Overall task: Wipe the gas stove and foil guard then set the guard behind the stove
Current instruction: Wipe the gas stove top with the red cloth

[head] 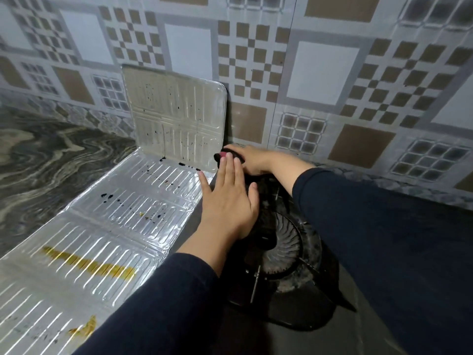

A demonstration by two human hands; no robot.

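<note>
The gas stove (286,254) is black, with a round finned burner, low in the middle of the view. My left hand (227,203) lies flat with fingers spread on the stove's left edge. My right hand (249,157) reaches across to the stove's far left corner and grips a dark cloth (225,155) with a reddish patch. The foil guard (122,216) is a ribbed silver sheet lying on the counter left of the stove, its far panel (176,116) standing against the wall. It carries black specks and yellow-brown smears.
A dark marbled counter (51,155) stretches to the left. A patterned tile wall (320,73) rises close behind the stove and guard. My dark sleeves cover the stove's right side and front.
</note>
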